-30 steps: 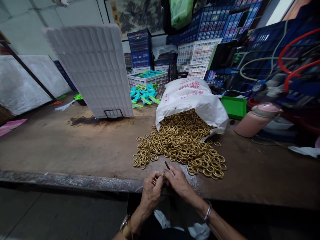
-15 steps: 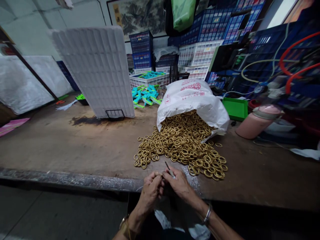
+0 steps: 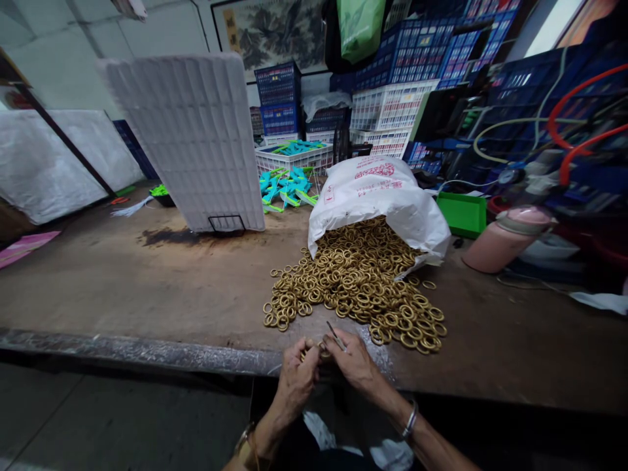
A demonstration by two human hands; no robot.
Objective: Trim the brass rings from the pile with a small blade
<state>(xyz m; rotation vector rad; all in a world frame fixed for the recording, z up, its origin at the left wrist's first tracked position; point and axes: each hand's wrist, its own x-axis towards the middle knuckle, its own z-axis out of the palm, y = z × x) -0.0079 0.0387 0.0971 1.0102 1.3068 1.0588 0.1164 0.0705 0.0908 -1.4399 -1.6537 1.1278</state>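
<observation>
My left hand (image 3: pixel 296 374) is closed at the table's front edge, with gold rings (image 3: pixel 303 355) pinched in its fingers. Another gold ring (image 3: pixel 324 351) shows between my two hands, touched by the fingertips. My right hand (image 3: pixel 357 367) is closed around a small knife (image 3: pixel 336 336), its thin dark blade pointing up and away from me. The handle is mostly hidden in the palm. Just beyond both hands spreads a heap of gold rings (image 3: pixel 343 284), spilling from the mouth of a white sack (image 3: pixel 373 190) lying on its side.
A tall white ribbed panel (image 3: pixel 196 137) stands on the wooden table (image 3: pixel 122 281) at left. Turquoise and green plastic pieces (image 3: pixel 289 186) lie behind it, near stacked crates (image 3: pixel 277 98). Right of the sack are a green tray (image 3: pixel 461 214) and a pink bottle (image 3: pixel 505 242).
The fingers of both hands have shifted slightly apart, so a gold ring now shows between them. The knife tilts a little differently. The heap and sack have stayed put.
</observation>
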